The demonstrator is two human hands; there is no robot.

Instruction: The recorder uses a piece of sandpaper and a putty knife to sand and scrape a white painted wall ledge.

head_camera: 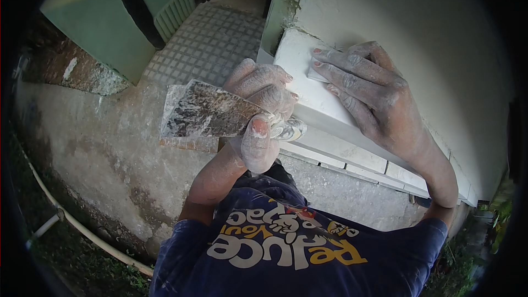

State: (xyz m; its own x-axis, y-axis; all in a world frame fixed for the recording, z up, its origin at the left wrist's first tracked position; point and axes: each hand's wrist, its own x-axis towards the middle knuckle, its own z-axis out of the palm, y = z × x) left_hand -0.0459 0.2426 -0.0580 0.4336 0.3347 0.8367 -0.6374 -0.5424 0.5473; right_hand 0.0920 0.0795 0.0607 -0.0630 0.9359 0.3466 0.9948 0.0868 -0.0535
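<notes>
My left hand (264, 90) grips a putty knife (208, 111) by its short handle. The wide metal blade points left and is smeared with white residue. Under the fingertips of my right hand (371, 95), a small folded pale sheet (317, 75), perhaps sandpaper, lies flat against the top of a white plastered ledge (295, 47). White dust coats both hands. The left fingertips are close to the ledge's outer edge; whether they touch it I cannot tell.
A smooth pale wall (412, 45) rises behind the ledge. Left of it are a green wall (99, 29) and a patterned tile floor (202, 41). Stained concrete (103, 132) lies below, bordered by a pale pipe (95, 241) over grass. White slabs (342, 148) sit under the ledge.
</notes>
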